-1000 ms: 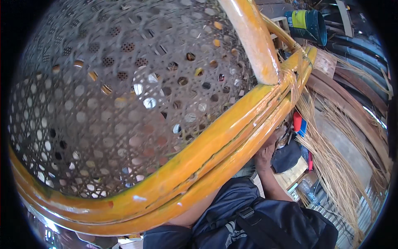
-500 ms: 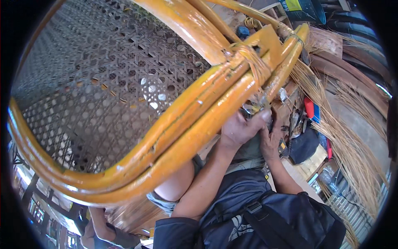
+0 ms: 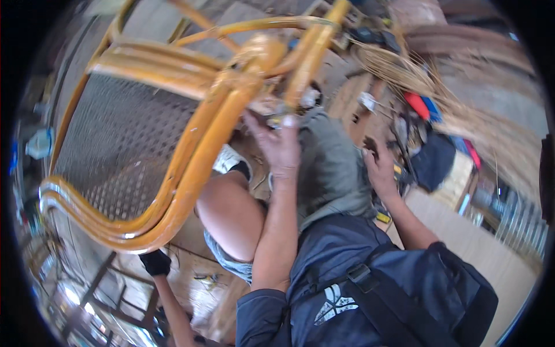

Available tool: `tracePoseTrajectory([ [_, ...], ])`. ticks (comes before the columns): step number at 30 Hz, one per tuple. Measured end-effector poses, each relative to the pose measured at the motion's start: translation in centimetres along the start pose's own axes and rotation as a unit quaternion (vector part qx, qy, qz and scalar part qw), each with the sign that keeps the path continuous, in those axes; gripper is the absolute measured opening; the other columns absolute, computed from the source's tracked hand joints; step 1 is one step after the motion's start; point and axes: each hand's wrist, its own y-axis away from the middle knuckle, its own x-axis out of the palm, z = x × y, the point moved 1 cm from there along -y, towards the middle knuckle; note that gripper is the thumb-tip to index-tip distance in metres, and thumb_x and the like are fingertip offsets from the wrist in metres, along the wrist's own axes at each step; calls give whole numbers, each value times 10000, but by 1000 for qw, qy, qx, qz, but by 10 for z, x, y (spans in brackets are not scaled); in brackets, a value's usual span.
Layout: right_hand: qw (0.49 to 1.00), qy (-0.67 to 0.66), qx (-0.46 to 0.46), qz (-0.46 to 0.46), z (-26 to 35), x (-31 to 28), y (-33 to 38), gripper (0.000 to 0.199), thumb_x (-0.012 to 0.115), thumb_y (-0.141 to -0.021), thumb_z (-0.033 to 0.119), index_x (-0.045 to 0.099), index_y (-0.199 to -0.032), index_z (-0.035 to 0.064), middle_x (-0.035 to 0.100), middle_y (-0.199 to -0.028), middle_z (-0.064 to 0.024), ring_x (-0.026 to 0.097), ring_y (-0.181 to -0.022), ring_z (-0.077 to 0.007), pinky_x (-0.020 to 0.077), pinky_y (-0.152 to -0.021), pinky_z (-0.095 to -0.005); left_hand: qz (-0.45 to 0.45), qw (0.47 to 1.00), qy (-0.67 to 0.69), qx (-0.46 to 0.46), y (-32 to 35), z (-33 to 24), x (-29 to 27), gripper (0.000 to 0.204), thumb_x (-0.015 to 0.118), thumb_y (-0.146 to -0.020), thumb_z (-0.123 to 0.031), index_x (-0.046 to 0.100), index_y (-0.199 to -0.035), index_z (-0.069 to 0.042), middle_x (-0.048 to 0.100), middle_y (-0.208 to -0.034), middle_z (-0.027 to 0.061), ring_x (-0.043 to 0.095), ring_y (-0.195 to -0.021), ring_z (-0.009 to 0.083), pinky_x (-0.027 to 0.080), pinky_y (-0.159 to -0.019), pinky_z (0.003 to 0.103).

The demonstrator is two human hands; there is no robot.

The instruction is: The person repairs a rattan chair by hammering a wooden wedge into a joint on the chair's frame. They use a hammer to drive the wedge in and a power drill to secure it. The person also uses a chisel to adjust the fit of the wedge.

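A glossy yellow-orange rattan chair [image 3: 191, 144] with a dark woven cane panel [image 3: 139, 121] lies tilted across the left and middle. Its bent double poles sweep round at the lower left. My left hand [image 3: 280, 144] is at the lower end of one pole [image 3: 309, 63], thumb and fingers closing around that end. Apart from the chair, my right hand [image 3: 381, 173] is over the clutter beside my right knee, its fingers curled and slightly blurred. Something small and dark brown shows at its fingertips; I cannot make out what it is.
Another person's black-gloved hand [image 3: 156, 263] is just under the chair's bend. A bundle of thin rattan strands [image 3: 399, 63] lies at the upper right. A red-and-blue object [image 3: 422, 106] and a dark cloth [image 3: 433, 162] lie right of my right hand.
The chair has shifted left and farther from me, my left hand moving with its pole. My right hand has parted from the left and moved up. The gloved hand has come into view beneath the chair.
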Motion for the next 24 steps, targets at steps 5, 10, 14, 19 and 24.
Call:
tracePoseTrajectory([
  [5, 988, 21, 76, -129, -49, -72, -27, 243, 508, -910, 142, 617, -1093, 25, 632, -799, -99, 605, -671, -153, 487, -650, -292, 18, 1000, -1, 9, -4, 2, 2, 896, 634, -830, -319, 88, -1446, 34, 202, -1476, 219, 240, -1350, 292, 192, -1105, 394],
  [10, 977, 70, 118, -166, -94, -132, -35, 246, 510, -885, 142, 635, -1076, 50, 618, -739, -93, 593, -609, -146, 486, -606, -307, -12, 1000, 2, -5, -3, 18, 1, 904, 601, -842, -369, 70, -1443, 48, 246, -1448, 220, 295, -1317, 299, 213, -1101, 402],
  [14, 984, 161, 40, -64, -140, -122, -39, 240, 517, -875, 126, 621, -1081, 60, 630, -847, -155, 632, -763, -260, 493, -711, -350, -15, 999, -30, -9, -1, 11, 3, 915, 575, -850, -406, 57, -1434, 71, 261, -1432, 229, 310, -1306, 299, 216, -1101, 400],
  [19, 886, 433, -140, 85, -195, -77, -47, 413, 537, -803, 77, 525, -1215, 100, 554, -1176, -129, 544, -1056, -330, 468, -841, -419, 1, 997, -76, 23, -9, 23, -15, 854, 545, -882, -406, 69, -1431, 41, 373, -1368, 185, 385, -1247, 262, 252, -1075, 379],
  [24, 861, 480, -145, 89, -193, -64, -52, 400, 587, -771, 133, 544, -1168, 109, 566, -1102, -113, 539, -1017, -337, 472, -817, -425, -7, 999, -41, 22, -5, 11, -3, 792, 616, -848, -194, 127, -1441, -2, 321, -1396, 162, 362, -1256, 244, 276, -1070, 350],
])
